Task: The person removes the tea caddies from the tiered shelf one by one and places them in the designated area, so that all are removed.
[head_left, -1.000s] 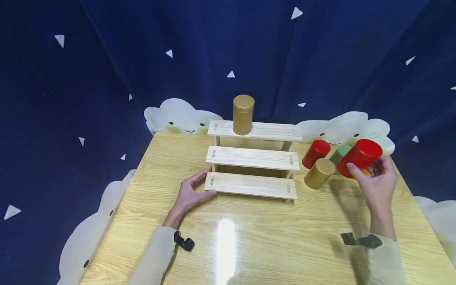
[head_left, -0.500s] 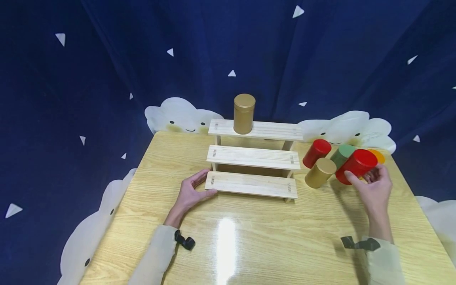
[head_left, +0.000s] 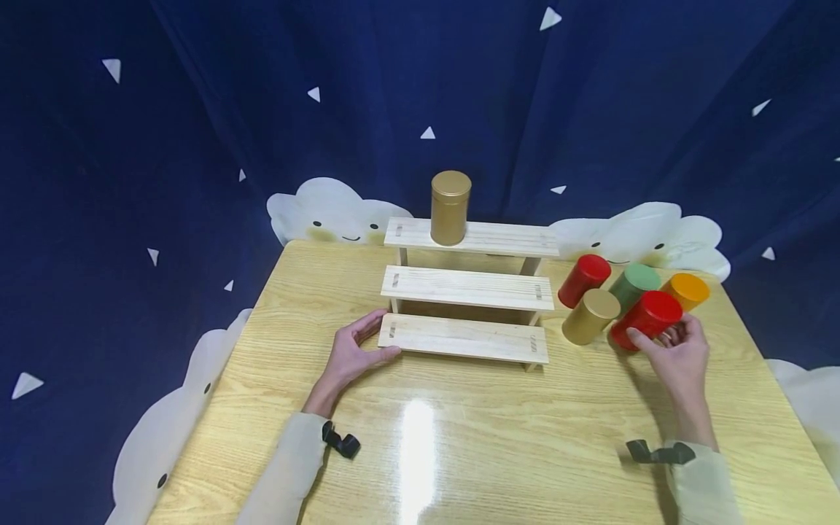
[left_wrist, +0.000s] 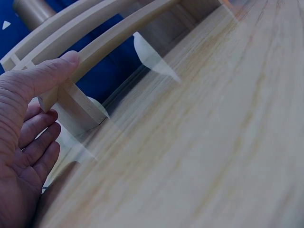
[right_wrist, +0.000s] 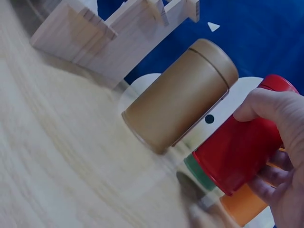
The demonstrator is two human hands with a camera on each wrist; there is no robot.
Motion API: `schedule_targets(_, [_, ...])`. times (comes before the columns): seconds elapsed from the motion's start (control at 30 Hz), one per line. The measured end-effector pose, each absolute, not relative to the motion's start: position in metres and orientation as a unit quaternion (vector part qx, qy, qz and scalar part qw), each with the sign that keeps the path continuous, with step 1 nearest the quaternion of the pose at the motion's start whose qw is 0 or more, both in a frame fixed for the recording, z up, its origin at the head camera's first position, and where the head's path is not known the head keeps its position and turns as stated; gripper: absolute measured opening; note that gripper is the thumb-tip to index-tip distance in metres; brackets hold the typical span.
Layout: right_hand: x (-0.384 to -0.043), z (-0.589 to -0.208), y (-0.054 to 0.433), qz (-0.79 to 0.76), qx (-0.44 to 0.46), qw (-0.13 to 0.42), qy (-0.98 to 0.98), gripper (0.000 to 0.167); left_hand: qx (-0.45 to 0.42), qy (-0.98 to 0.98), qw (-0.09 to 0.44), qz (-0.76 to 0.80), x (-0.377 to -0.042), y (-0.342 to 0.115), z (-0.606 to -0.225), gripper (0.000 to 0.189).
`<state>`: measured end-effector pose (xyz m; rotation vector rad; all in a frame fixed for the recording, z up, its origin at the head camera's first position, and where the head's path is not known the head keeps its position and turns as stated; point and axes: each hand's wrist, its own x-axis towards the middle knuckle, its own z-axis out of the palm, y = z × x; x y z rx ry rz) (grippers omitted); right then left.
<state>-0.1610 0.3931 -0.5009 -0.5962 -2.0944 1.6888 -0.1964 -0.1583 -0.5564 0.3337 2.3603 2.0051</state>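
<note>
A three-tier wooden display shelf stands mid-table. My left hand holds the left end of its lowest board, the thumb on the front edge and the other fingers around the end, as the left wrist view shows. A gold canister stands on the top board. With my right hand I grip a red canister by its side, thumb on the near left; whether its base touches the table I cannot tell. Around it stand another gold canister, a second red canister, a green canister and an orange canister.
The wood-grain table extends in front of the shelf. A dark blue curtain with white triangles and cloud shapes hangs behind and beside it. Each wrist carries a black strap.
My right hand has lowered the red canister and brought it leftward and nearer, beside the gold one, uncovering the orange and green canisters. The left hand has stayed at the shelf.
</note>
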Motion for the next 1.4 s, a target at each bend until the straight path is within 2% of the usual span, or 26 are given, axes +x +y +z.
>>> schedule_targets(0.43, [-0.16, -0.52, 0.398, 0.556, -0.181, 0.155, -0.796, 0.065, 0.107, 0.756, 0.011, 0.645, -0.197, -0.158, -0.557, 0.082])
schedule_targets(0.8, [-0.159, -0.524, 0.401, 0.552, -0.176, 0.15, -0.801, 0.067, 0.115, 0.756, 0.007, 0.644, -0.198, -0.158, -0.559, 0.081])
schedule_targets(1.07, [-0.158, -0.515, 0.402, 0.59, -0.178, 0.154, -0.773, 0.075, 0.111, 0.755, 0.012, 0.646, -0.197, -0.159, -0.557, 0.081])
schedule_targets(1.4, [-0.157, -0.491, 0.395, 0.591, -0.156, 0.186, -0.769, 0.078, 0.117, 0.751, 0.009, 0.65, -0.197, -0.158, -0.557, 0.078])
